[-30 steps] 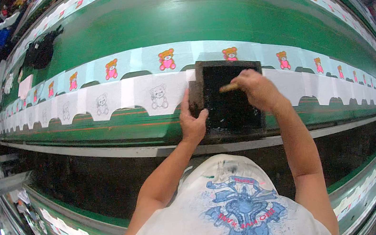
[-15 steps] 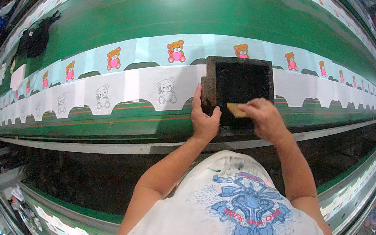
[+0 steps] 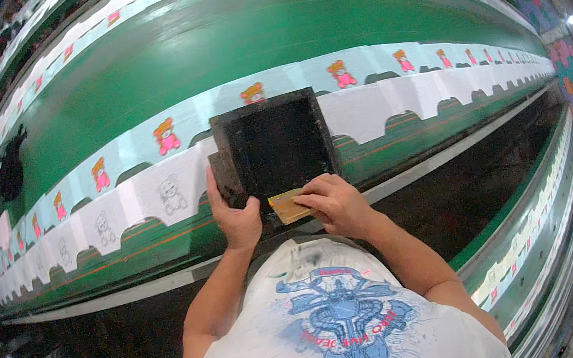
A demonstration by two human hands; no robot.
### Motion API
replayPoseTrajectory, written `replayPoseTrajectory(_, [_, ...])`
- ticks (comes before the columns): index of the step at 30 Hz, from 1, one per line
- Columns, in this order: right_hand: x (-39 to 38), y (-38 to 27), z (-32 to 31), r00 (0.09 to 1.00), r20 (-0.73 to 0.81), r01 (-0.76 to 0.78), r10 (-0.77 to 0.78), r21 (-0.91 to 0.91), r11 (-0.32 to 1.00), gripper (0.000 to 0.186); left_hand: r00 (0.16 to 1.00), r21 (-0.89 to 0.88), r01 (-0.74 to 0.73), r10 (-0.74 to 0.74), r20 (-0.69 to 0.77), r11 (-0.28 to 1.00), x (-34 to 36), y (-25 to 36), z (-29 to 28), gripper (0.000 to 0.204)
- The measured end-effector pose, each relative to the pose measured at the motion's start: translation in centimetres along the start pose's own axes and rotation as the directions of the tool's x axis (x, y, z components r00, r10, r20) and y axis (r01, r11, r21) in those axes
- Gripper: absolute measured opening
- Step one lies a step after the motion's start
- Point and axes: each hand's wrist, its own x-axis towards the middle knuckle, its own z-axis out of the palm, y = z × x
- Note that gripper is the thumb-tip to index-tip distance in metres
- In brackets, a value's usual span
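Observation:
A dark rectangular printing screen frame (image 3: pixel 328 133) lies on the row of white fabric pieces (image 3: pixel 372 112), its inside black. My left hand (image 3: pixel 239 222) grips the frame's left edge, by a small block on its side, with the thumb on the near left corner. My right hand (image 3: pixel 334 205) pinches a flat yellowish squeegee (image 3: pixel 290 208) at the near end of the frame. Left of the frame, a white piece bears a black-outlined bear (image 3: pixel 172 195). Whatever lies beneath the frame is hidden.
Behind the white row runs a strip of pale blue pieces with coloured bears (image 3: pixel 165 136) on the long green table (image 3: pixel 209 43). A dark bag-like item (image 3: pixel 7 170) lies at the far left. A pale rail (image 3: pixel 127 295) edges the table's near side.
The view has turned, so the frame appears farther left and tilted. The squeegee now shows more of its flat face, near the frame's near end. My left hand stays on the frame.

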Motion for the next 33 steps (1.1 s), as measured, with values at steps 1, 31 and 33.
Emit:
replayPoseTrajectory(1, [-0.6,0.7,-0.5,1.0,0.007,-0.018,0.018,0.002,1.0,0.053,1.0,-0.049,0.006,-0.005,0.011,0.999,-0.2,0.3,1.3,0.109])
replayPoseTrajectory(31, [-8.0,16.2,-16.4,0.951,0.306,0.098,-0.039,-0.18,0.979,0.043,1.0,-0.168,0.024,-0.026,-0.006,0.986,-4.2,0.9,24.7,0.111])
replayPoseTrajectory(33, [-6.1,17.4,-18.0,0.926,0.377,0.093,-0.025,-0.162,0.982,0.039,1.0,-0.158,0.019,-0.021,-0.008,0.987,-4.2,0.9,24.8,0.111])
